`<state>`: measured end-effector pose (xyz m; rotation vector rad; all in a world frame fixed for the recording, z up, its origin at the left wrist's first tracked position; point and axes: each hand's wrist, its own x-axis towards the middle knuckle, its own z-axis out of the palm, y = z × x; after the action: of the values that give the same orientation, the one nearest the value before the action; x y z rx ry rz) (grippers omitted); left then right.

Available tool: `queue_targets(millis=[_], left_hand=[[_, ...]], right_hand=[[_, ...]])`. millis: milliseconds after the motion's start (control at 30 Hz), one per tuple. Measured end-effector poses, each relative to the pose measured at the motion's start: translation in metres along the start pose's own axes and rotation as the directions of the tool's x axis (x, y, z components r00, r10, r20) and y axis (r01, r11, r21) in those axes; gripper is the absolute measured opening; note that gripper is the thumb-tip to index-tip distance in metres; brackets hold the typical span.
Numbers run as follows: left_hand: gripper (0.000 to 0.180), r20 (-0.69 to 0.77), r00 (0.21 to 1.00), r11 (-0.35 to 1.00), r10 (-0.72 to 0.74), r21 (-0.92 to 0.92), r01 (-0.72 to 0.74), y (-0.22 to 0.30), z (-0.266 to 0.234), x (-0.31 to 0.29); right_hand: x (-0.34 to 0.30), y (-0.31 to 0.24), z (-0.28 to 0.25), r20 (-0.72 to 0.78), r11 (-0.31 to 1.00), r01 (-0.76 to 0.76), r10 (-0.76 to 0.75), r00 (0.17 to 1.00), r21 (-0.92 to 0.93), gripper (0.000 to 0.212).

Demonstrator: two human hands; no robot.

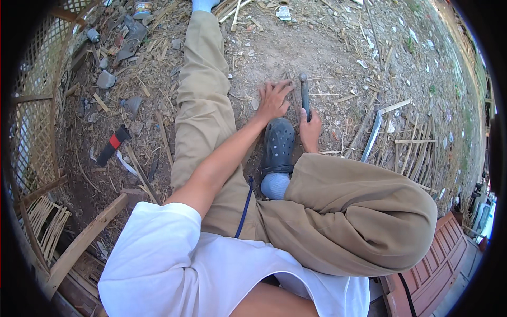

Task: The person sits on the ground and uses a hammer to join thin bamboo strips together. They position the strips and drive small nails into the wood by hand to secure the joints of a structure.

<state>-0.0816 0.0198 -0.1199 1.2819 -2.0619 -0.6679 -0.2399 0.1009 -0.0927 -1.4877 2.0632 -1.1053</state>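
My right hand (310, 129) grips a dark rod (304, 95) with a rounded knob at its far end. The rod points away from me, close over the dirt. Just left of it, my left hand (273, 99) is palm down on or near the ground, its fingers stretched and apart. Thin sticks lie by its fingertips; I cannot make out anything under the palm. Between my hands and nearer to me is my right foot in a dark clog (279, 142) with a blue sock. My left leg (203, 95) stretches straight ahead.
To the right lie a long blade-like strip (372, 137) and a pile of thin wooden slats (417, 145). A black piece with a red band (113, 145) rests at the left. Beyond are lattice panels (34, 116), a wooden beam (84, 243), stones and a reddish-brown panel (428, 264).
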Motion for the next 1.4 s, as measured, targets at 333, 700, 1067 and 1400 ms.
queue_targets(millis=[333,700,1067,1400], left_hand=[[0.066,0.185,0.974,0.928,0.130,0.323,-0.185,0.000,-0.004,-0.012],[0.071,0.265,0.946,0.945,0.185,0.215,-0.245,-0.012,-0.007,-0.013],[0.062,0.188,0.961,0.973,0.205,0.064,-0.220,-0.013,0.000,-0.008],[0.064,0.158,0.962,0.975,0.221,-0.044,-0.217,-0.013,-0.007,-0.005]], right_hand=[[-0.009,-0.010,-0.006,0.081,0.982,-0.130,0.142,0.987,-0.139,0.037],[0.001,-0.031,0.004,0.130,0.999,0.005,0.002,0.991,-0.052,0.032],[0.028,-0.073,0.004,0.412,0.925,0.275,-0.150,0.899,-0.263,0.029],[0.012,-0.092,-0.002,0.428,0.913,0.221,-0.058,0.902,-0.342,0.026]])
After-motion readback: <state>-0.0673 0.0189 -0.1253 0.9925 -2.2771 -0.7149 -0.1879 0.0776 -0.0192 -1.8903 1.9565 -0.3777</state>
